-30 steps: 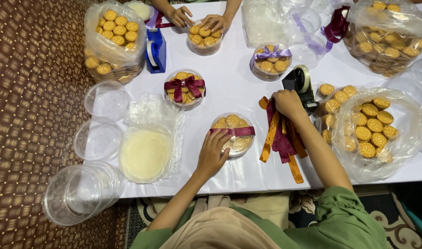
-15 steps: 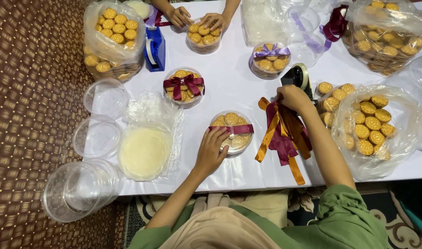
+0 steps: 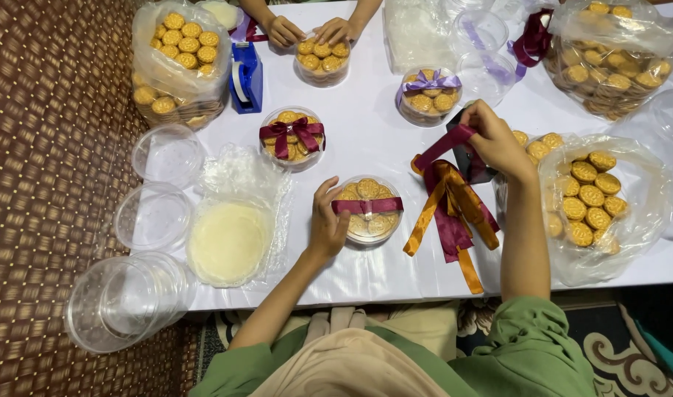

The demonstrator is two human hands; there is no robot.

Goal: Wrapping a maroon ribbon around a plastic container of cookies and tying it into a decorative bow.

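A: Start at the left edge of the frame. What's there?

B: Empty clear plastic tubs [image 3: 123, 301] stacked at the lower left, hanging over the edge of the white table [image 3: 366, 140]. Above them two clear lids [image 3: 154, 217], and in the upper left a plastic bag of round biscuits [image 3: 178, 62]. Just right of the lids lies a pale round disc in plastic wrap [image 3: 228, 241], with a blue tape dispenser [image 3: 245, 77] above it.

A: And the left hand?

B: The left hand [image 3: 328, 224] rests on the left rim of a round tub of biscuits [image 3: 367, 209] at centre frame. Its fingers are spread, with the fingertips [image 3: 329, 192] on the lid where a maroon ribbon band [image 3: 366, 206] crosses it. It presses rather than grips.

A: The right hand?

B: The right hand [image 3: 496, 141] is up, right of centre. Thumb and fingers are pinched together on the end of a maroon ribbon [image 3: 443, 147], which runs down and left from the fingers to a pile of maroon and gold ribbons [image 3: 454, 213] on the table, just right of the tub.

A: Farther right?

B: An open bag of biscuits [image 3: 594, 202] beside the forearm. Along the top, another person's two hands [image 3: 311, 31] hold a tub, with finished tubs tied in maroon [image 3: 292, 136] and lilac [image 3: 427, 94] nearby.
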